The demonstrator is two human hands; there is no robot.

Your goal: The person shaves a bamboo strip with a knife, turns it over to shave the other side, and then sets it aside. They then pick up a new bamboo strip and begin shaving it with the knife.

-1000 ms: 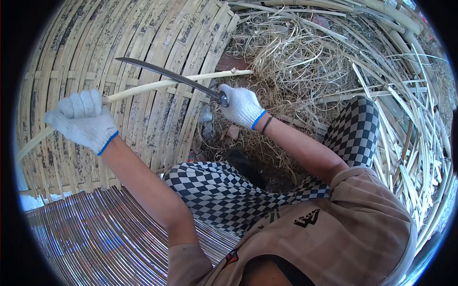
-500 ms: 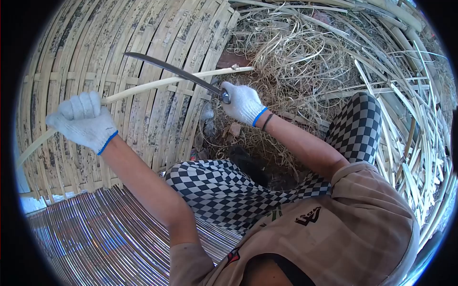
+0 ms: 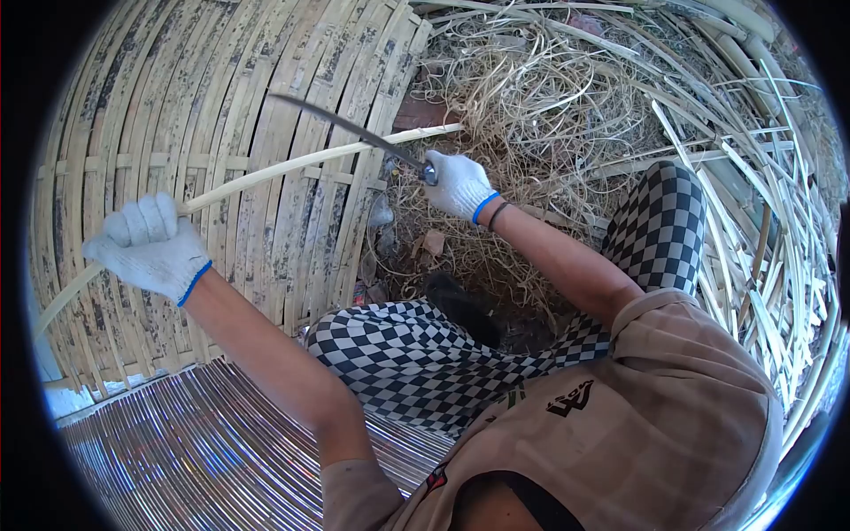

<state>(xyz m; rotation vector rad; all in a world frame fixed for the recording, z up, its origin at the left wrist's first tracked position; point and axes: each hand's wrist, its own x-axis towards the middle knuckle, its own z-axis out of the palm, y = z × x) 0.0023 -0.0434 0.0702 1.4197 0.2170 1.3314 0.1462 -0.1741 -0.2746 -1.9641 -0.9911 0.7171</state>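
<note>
My left hand (image 3: 149,243), in a white knit glove with a blue cuff, is closed around a long pale bamboo strip (image 3: 266,174). The strip runs out past both sides of the fist, bending gently up to the right. In a matching glove, my right hand (image 3: 459,184) grips the handle of a long curved knife (image 3: 332,119). Its dark blade points up and left and crosses the strip near the strip's right end. Most of the handle is hidden inside the fist.
A woven bamboo panel (image 3: 212,97) stands at the left, with a shiny ribbed mat (image 3: 195,442) below it. Thin curled shavings (image 3: 549,115) cover the ground ahead. Many split bamboo strips (image 3: 779,301) lie along the right. My checkered trouser legs (image 3: 398,354) are below my hands.
The knife and my right hand have shifted right along the strip, toward its far end. My left hand has dropped slightly, still holding the strip.
</note>
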